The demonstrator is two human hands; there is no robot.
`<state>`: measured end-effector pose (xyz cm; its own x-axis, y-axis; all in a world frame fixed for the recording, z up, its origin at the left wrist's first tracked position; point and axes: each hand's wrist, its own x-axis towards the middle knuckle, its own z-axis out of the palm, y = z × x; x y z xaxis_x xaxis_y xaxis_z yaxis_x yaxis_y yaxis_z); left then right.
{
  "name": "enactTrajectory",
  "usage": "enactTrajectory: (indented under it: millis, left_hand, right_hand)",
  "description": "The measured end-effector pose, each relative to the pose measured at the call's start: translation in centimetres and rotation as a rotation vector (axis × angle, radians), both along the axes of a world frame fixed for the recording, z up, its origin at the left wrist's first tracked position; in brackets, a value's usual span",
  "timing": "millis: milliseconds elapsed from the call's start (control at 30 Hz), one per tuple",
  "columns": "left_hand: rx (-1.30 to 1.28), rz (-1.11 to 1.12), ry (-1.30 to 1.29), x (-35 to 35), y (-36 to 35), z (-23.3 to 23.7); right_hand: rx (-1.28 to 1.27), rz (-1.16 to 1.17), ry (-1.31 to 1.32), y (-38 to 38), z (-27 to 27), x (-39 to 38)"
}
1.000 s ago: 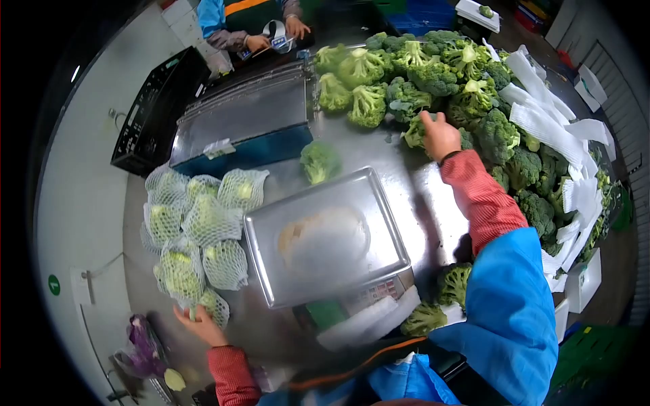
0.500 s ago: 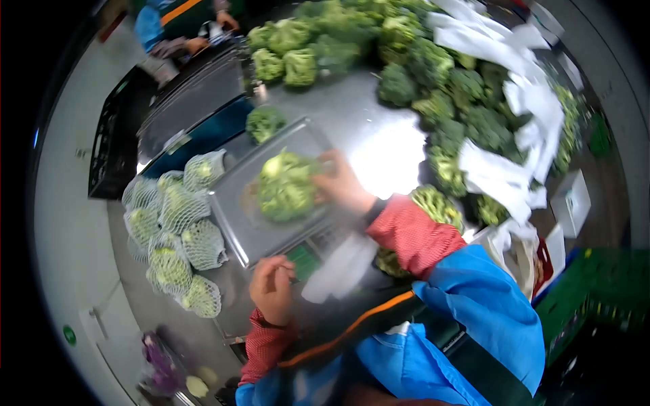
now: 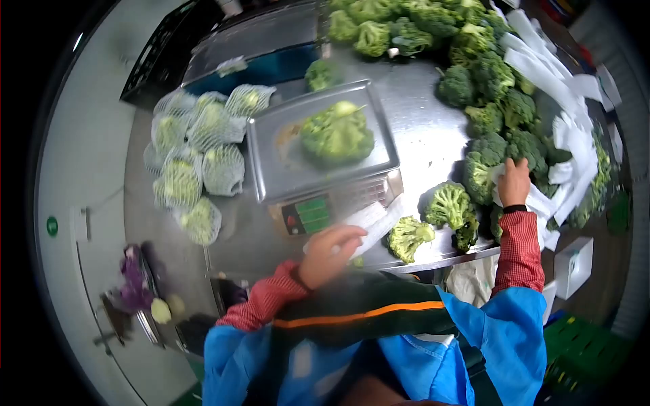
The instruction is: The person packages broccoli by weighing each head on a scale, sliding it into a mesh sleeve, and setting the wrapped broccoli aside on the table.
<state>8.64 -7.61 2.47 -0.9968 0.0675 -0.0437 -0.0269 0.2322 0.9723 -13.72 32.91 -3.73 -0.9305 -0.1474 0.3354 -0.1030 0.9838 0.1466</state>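
Clock as in the head view, 12 = away from the body

Nearest: left hand (image 3: 326, 260), fingers loosely curled, tips at a white foam sleeve (image 3: 387, 218); can't tell if they grip it. Sleeve's long axis runs roughly 2 to 8 o'clock, between hand and scale panel (image 3: 313, 215). Loose broccoli (image 3: 409, 238) sits between 2 and 3 o'clock from that hand, near the table edge

Right hand (image 3: 516, 187) further out, fingers bent down at white netting (image 3: 539, 204) beside the pile; can't tell whether they pinch it or just touch it. A head (image 3: 479, 177) sits just beside it at 9

Key relation: broccoli head (image 3: 337, 137) on the steel tray (image 3: 279, 169), straight 12 from the left hand, across sleeve and panel; between 9 and 10 from the right. Left is nearer, neither touches it. Roundish, stalk end toward about 1 o'clock, slightly blurred

Netted heads (image 3: 223, 169) at 10 to 11 from left. Farthest: main broccoli pile (image 3: 423, 24), 11 to 12 from right
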Motion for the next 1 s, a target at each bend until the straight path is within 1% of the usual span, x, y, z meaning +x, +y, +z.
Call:
enactTrajectory:
  millis: [33, 67, 100, 133, 167, 233, 267, 300, 333, 367, 400, 433, 467, 500, 567, 600, 633, 667, 767, 800, 833, 900, 933, 1000]
  left_hand:
    - [-0.031, -0.028, 0.006, -0.2, 0.4, 0.2]
    - [-0.062, -0.057, 0.009, -0.3, 0.6, 0.6]
    - [-0.092, -0.086, 0.004, -0.3, 0.8, 0.8]
    - [-0.076, -0.122, -0.073, -0.3, 0.8, 0.7]
    - [-0.063, -0.150, -0.088, -0.3, 0.9, 0.6]
    - [0.026, -0.178, -0.102, -0.4, 1.4, 0.2]
    - [-0.068, -0.146, 0.069, -0.9, 1.8, 0.0]
    - [-0.166, -0.119, 0.241, -1.5, 2.3, -0.2]
    - [-0.199, -0.024, 0.276, -2.1, 2.8, -0.1]
    - [-0.114, 0.024, 0.232, -2.8, 3.0, 0.4]
    - [-0.029, 0.071, 0.193, -3.6, 3.1, 1.1]
    - [0.056, 0.114, 0.157, -4.2, 3.1, 1.5]
    - [0.298, 0.117, -0.006, -4.8, 3.0, 1.6]
    - [0.663, 0.018, -0.123, -6.1, 2.4, -0.5]
    - [0.507, -0.022, -0.248, -7.0, 0.6, 1.2]
    - [0.540, -0.040, -0.266, -7.3, -0.3, 1.7]
    - [0.571, -0.062, -0.285, -7.4, -1.1, 1.9]
    - [0.604, -0.083, -0.310, -7.5, -1.6, 2.1]
    - [0.939, -0.064, -0.427, -7.3, -2.5, 2.6]
    - [0.889, 0.024, -0.444, -6.9, -2.3, 2.8]
    - [1.031, 0.046, -0.477, -6.7, -1.9, 2.3]
    - [1.315, 0.104, -0.549, -6.0, -1.7, -0.3]
    - [1.265, 0.126, -0.496, -5.8, -1.5, -1.5]
    - [1.260, 0.148, -0.566, -5.4, -1.8, -2.8]
  right_hand:
    - [0.000, 0.004, -0.016, -0.4, 0.7, 0.0]
    - [0.046, 0.028, 0.022, -0.9, 1.4, 0.2]
    - [0.112, 0.044, 0.045, -2.4, 3.2, 0.6]
    - [0.104, 0.109, 0.120, -4.3, 5.5, 1.1]
    - [0.093, 0.174, 0.191, -6.4, 7.6, 1.8]
    - [-0.001, 0.357, 0.243, -9.7, 11.0, 3.2]
    - [-0.224, 0.406, 0.139, -11.3, 11.6, 4.5]
    - [-0.473, 0.408, -0.066, -13.4, 12.3, 6.1]
    - [-0.775, 0.520, -0.254, -15.1, 12.8, 7.5]
    - [-0.939, 0.646, -0.353, -16.7, 12.8, 8.3]
    - [-1.245, 0.591, -0.511, -18.9, 13.3, 9.5]
    - [-1.456, 0.578, -0.654, -20.5, 14.0, 10.2]
    - [-1.448, 0.561, -0.708, -21.1, 13.6, 10.1]
    - [-1.441, 0.548, -0.755, -21.7, 12.6, 9.6]
    - [-1.369, 0.660, -0.578, -22.9, 10.0, 8.2]
    - [-1.300, 0.615, -0.519, -23.4, 10.0, 7.8]
    - [-1.280, 0.577, -0.542, -23.8, 10.0, 7.7]
    - [-1.309, 0.587, -0.567, -24.2, 9.4, 7.6]
    - [-1.402, 0.634, -0.634, -25.8, 6.9, 8.2]
    - [-1.360, 0.653, -0.638, -26.1, 6.9, 8.8]
    - [-1.341, 0.624, -0.597, -26.6, 7.3, 9.6]
    - [-0.816, 0.824, -0.006, -26.9, 7.8, 9.4]
    - [-0.691, 0.822, 0.181, -26.8, 9.5, 9.8]
    - [-0.823, 0.921, -0.026, -26.7, 9.7, 11.2]
